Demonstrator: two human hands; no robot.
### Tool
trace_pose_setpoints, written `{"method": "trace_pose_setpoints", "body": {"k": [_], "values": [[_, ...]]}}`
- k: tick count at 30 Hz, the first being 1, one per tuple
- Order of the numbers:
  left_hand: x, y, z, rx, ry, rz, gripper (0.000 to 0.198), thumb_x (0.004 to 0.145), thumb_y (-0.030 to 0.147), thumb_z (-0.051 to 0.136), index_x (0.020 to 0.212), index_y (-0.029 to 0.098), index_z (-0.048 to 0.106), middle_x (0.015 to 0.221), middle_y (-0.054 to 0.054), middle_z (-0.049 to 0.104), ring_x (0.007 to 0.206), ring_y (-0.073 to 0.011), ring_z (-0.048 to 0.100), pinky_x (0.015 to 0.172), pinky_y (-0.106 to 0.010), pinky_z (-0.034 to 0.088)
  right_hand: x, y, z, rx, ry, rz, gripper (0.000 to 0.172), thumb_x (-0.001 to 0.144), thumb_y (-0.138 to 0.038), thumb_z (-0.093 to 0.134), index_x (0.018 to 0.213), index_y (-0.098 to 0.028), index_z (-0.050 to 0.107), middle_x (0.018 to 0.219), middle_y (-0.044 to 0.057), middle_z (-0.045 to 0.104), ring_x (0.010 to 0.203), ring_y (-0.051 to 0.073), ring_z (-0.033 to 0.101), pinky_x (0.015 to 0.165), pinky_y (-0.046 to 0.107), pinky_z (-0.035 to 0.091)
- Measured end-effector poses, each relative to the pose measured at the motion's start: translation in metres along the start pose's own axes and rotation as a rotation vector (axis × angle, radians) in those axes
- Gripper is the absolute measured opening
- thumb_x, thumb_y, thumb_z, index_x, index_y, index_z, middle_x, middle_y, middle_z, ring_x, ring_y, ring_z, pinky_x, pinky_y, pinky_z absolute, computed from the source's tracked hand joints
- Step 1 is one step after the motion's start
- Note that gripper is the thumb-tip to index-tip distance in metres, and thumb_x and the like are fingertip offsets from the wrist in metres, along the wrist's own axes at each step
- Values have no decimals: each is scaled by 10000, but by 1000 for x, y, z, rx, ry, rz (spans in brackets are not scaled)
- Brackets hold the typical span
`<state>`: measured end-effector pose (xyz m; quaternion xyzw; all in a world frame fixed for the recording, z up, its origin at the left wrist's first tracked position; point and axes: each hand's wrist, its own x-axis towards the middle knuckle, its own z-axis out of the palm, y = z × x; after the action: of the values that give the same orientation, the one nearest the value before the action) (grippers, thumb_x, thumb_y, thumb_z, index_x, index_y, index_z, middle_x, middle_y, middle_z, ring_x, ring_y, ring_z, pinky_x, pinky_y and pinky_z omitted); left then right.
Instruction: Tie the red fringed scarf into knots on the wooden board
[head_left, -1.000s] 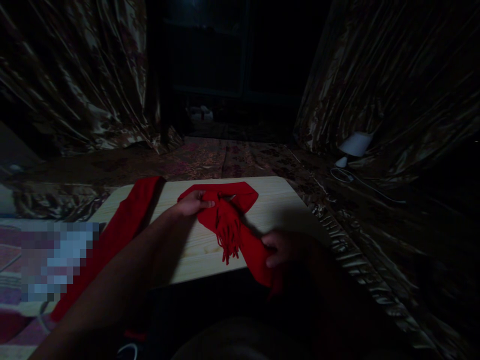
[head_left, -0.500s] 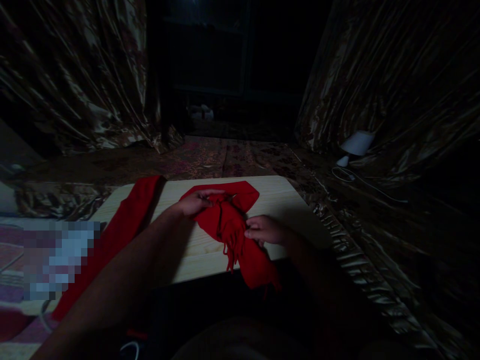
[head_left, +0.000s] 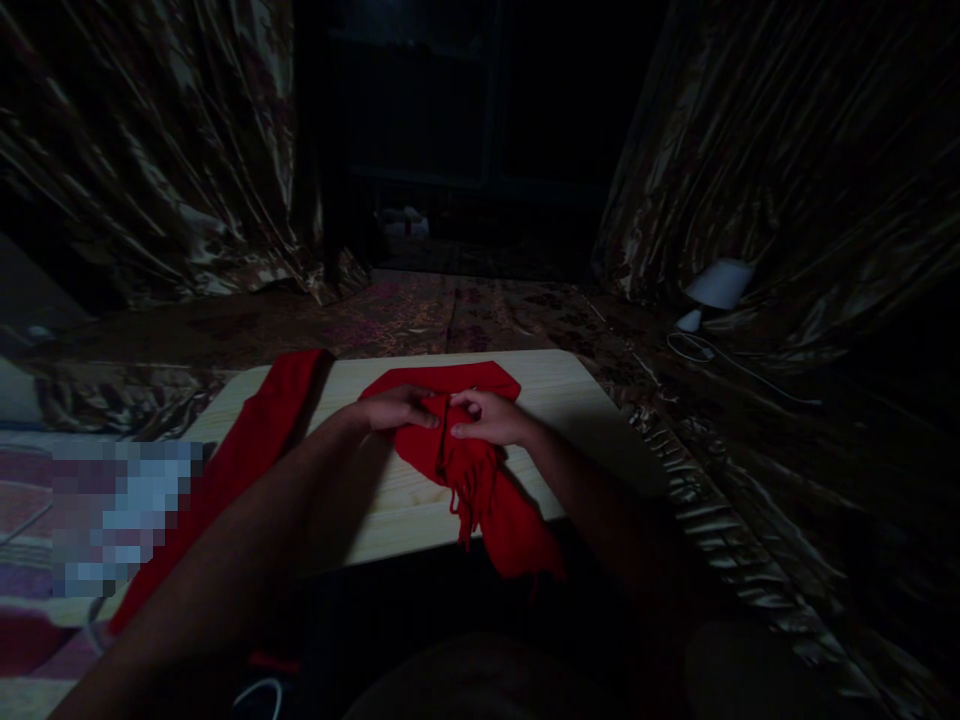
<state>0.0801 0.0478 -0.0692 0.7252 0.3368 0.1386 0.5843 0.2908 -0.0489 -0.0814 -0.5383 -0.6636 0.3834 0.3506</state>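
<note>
A red fringed scarf lies bunched and folded over on the light wooden table, one end hanging past the near edge. My left hand grips the upper left of the bunched part, thumb on top. Close beside it, my right hand pinches the same cloth from the right. Between the hands runs a dark fold line, and the fringe dangles below them. Another long strip of red cloth lies at the table's left side, partly behind my left forearm; whether it joins the scarf is hidden.
A small white lamp with its cord stands on the patterned floor covering at the right. Patterned curtains hang at both sides. A striped cloth lies at the left, partly blurred out. The room is very dark.
My right hand has moved up and left from the scarf's lower right side to the fold beside my left hand. The left hand keeps its place on the cloth.
</note>
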Motion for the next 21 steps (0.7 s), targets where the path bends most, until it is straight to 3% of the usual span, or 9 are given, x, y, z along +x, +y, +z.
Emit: {"method": "trace_pose_setpoints", "body": {"k": [7, 11, 15, 21], "values": [[3, 4, -4, 338, -199, 22, 747, 583, 453, 831, 1266, 194, 678, 1281, -60, 683, 1182, -262, 598, 1082, -347, 395, 21, -1, -5, -67, -280, 37, 278, 640, -263, 799, 771, -159, 577, 667, -64, 535, 636, 104, 479, 599, 229, 363], [2, 9, -6, 407, -252, 22, 755, 608, 483, 811, 1292, 200, 662, 1237, -61, 703, 1164, -257, 601, 1069, -344, 395, 25, -6, -6, 22, -328, 37, 244, 711, -255, 729, 787, -180, 509, 672, -71, 535, 621, 99, 470, 579, 219, 337], [0, 13, -10, 382, -298, -18, 625, 636, 471, 794, 1190, 191, 716, 1104, -41, 744, 1031, -236, 647, 969, -315, 456, 25, -8, 1, -137, -237, -18, 171, 796, -244, 660, 820, -189, 500, 645, -81, 487, 574, 91, 412, 545, 221, 289], [5, 18, -13, 562, -215, -7, 499, 617, 415, 772, 1060, 185, 756, 940, 1, 747, 907, -212, 647, 848, -265, 473, 27, 0, 12, -188, -56, -130, 161, 836, -291, 645, 888, -182, 539, 732, -53, 554, 645, 99, 485, 581, 214, 333]]}}
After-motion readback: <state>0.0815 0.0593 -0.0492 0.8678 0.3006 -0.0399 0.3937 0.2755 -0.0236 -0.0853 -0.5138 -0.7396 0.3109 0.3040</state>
